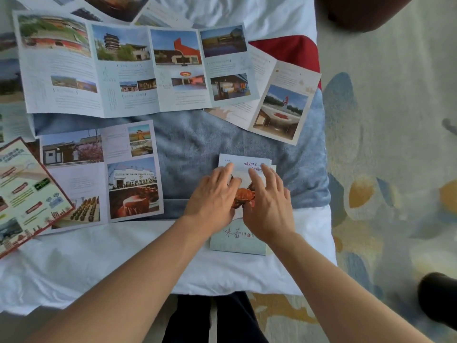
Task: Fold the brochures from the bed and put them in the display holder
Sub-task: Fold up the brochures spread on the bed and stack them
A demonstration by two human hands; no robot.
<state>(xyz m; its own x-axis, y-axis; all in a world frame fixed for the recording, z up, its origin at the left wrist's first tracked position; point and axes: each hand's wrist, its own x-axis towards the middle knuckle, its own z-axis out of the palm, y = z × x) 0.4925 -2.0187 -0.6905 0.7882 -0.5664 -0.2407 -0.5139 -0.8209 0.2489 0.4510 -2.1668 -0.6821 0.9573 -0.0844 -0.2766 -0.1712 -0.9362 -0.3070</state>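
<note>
A folded brochure [237, 240] with a crab picture on its cover lies on the bed near the front edge. My left hand [214, 194] and my right hand [268, 201] both press flat on it, fingers straight and spread. Unfolded brochures lie around it: a long four-panel one [133, 70] at the back, a two-panel one [103, 177] to the left, and one [279, 105] at the right near the bed's edge. No display holder is in view.
A red-bordered leaflet [27, 194] overlaps the far left. More open brochures [111, 6] lie at the back. A blue-grey blanket [188, 142] crosses the white bed [123, 256]. Patterned carpet [383, 144] lies to the right, with a dark object [437, 298] at lower right.
</note>
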